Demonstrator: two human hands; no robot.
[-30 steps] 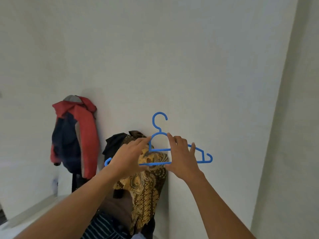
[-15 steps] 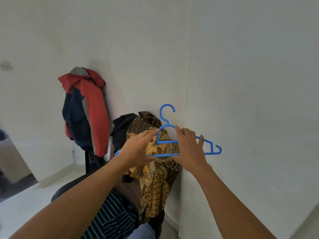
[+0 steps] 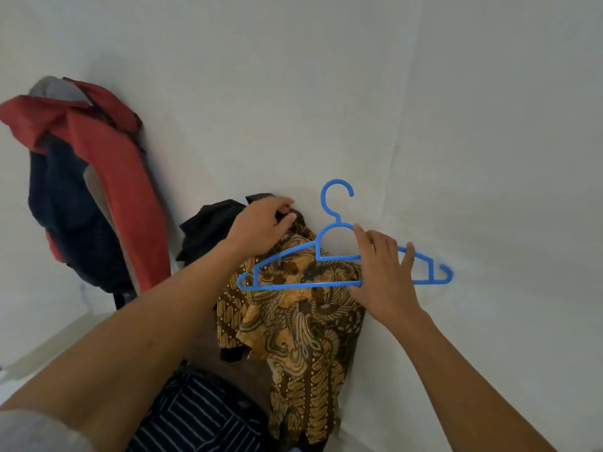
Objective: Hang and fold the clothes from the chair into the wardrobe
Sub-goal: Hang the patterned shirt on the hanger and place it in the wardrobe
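Note:
A brown and gold batik shirt hangs over the back of a chair against the white wall. My left hand rests on its top edge, fingers curled onto the collar. My right hand holds a blue plastic hanger upright in front of the shirt, hook pointing up. A black garment lies over the chair back to the left of the batik shirt. A dark striped garment lies lower down on the chair.
A red and navy jacket hangs on the wall at the left. The white wall fills the view behind and to the right. A strip of pale floor shows at the lower left.
My left hand has let go of the hanger and moved up to the batik shirt's collar. My right hand keeps the hanger. The view has come closer to the chair.

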